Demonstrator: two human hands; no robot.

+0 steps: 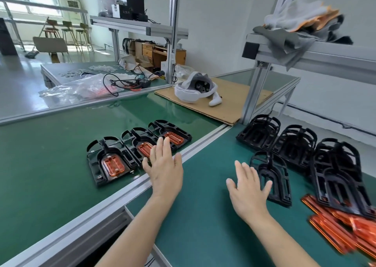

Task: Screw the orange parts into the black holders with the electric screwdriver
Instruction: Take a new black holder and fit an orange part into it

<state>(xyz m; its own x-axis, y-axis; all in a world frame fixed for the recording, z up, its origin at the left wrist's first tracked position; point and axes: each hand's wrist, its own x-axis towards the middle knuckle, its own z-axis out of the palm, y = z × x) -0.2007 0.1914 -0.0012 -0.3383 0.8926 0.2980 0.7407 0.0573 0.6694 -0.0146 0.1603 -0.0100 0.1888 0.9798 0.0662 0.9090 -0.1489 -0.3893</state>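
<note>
Here both hands flat, fingers spread, grasping nothing: left hand (165, 169) over filled holders (140, 148), right hand (249, 189) beside empty holder (273, 177).

The green counter (50, 165) carries three black holders (114, 161) in a row, each with an orange part seated inside. Right of the metal seam lie empty holders (295, 144), loose orange parts (335, 232), cardboard (230, 104) and a white headset (195, 89).

Both hands extended palm-down, left (165, 168) and right (249, 187), fingers straight, holding nothing
</note>
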